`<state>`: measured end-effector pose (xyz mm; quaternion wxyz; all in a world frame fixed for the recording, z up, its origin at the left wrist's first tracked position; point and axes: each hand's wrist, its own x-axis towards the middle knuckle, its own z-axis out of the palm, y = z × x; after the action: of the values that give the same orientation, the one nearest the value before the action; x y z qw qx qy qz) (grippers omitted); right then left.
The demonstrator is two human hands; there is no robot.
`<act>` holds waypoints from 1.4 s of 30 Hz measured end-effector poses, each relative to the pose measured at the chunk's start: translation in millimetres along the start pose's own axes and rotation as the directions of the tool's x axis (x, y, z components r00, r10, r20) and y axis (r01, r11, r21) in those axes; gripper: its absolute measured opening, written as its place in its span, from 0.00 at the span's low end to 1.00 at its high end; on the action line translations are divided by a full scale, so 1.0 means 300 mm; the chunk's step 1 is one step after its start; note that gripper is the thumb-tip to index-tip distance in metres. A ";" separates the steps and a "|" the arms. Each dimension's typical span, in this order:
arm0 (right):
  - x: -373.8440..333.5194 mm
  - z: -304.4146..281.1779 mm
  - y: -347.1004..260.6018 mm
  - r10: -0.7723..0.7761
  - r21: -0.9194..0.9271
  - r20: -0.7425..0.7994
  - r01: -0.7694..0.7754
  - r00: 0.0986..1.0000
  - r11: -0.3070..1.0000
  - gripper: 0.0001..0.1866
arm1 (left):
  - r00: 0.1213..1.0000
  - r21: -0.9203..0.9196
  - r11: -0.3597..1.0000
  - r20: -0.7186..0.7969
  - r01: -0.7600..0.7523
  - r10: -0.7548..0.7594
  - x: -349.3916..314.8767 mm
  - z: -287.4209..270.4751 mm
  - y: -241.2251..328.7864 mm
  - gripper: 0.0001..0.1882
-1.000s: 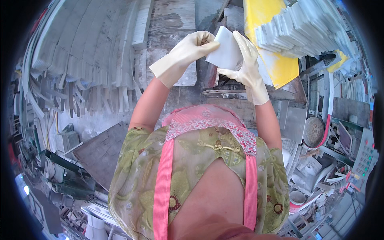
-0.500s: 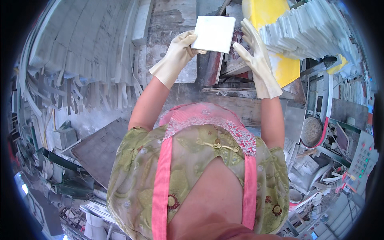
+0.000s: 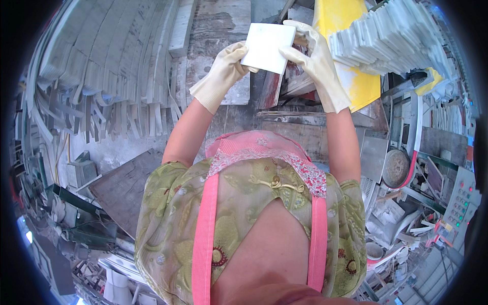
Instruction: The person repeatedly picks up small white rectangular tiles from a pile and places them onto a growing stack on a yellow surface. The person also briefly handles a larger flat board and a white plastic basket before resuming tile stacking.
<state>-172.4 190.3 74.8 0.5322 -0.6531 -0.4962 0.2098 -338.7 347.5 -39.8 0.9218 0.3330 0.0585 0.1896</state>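
Observation:
A square white tile [image 3: 269,48] is held up in front of me, its bright face toward me and slightly tilted. My left hand [image 3: 231,58], in a cream rubber glove, grips its left edge, thumb in front and fingers partly hidden behind. My right hand [image 3: 307,48], gloved the same way, is at the right edge. Its thumb lies over that edge while the curved fingers reach round the upper right corner, their tips partly hidden. Just beyond the right hand, a row of thin white tiles [image 3: 391,38] leans on a yellow sheet [image 3: 363,89].
Tall stacks of grey-white slabs [image 3: 96,46] fill the left, with narrow strips [image 3: 101,114] hanging below. A stained board [image 3: 216,30] lies ahead. To the right are a round pan [image 3: 396,168], a control panel with lit buttons [image 3: 461,201] and scattered offcuts.
My right hand has moved left from beside the tile onto its right edge, its fingers curling. The tile has shifted slightly down and left and turned a little, still in my left hand.

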 end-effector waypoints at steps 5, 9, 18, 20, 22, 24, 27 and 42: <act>0.010 0.005 0.054 0.049 0.171 -0.041 -0.041 0.998 0.984 0.24 | 0.999 0.019 0.999 0.018 -0.039 0.039 -0.008 0.013 0.000 0.16; 0.015 -0.002 0.080 0.101 0.234 -0.062 -0.084 0.993 0.969 0.19 | 0.982 0.227 0.967 -0.124 -0.112 0.142 -0.020 0.062 0.002 0.17; 0.011 0.151 0.010 0.250 0.254 -0.317 -0.172 0.915 0.952 0.28 | 0.811 0.946 0.259 0.007 -0.195 0.585 -0.064 0.178 0.026 0.17; 0.016 0.182 -0.003 0.315 0.192 -0.402 -0.257 0.860 0.947 0.31 | 0.817 0.984 0.064 0.100 -0.165 0.567 -0.080 0.196 0.025 0.18; 0.027 0.190 -0.008 0.341 0.277 -0.434 -0.237 0.834 0.931 0.30 | 0.835 0.985 0.108 0.056 -0.137 0.548 -0.087 0.208 0.020 0.19; 0.039 0.174 -0.005 0.331 0.285 -0.421 -0.223 0.844 0.932 0.27 | 0.853 0.966 0.243 -0.053 -0.088 0.519 -0.086 0.211 0.016 0.19; 0.039 0.134 0.008 0.324 0.285 -0.348 -0.230 0.880 0.930 0.20 | 0.868 0.850 0.514 -0.166 -0.114 0.468 -0.070 0.205 0.007 0.18; 0.060 0.062 0.103 0.052 0.123 0.083 -0.062 0.995 0.991 0.15 | 0.818 -0.247 0.781 0.218 0.574 -0.532 -0.049 0.089 -0.080 0.25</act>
<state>-166.6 217.0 45.0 0.5456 -0.6235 -0.4841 0.2815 -338.5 309.2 -34.6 0.9781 0.1684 0.0610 -0.1061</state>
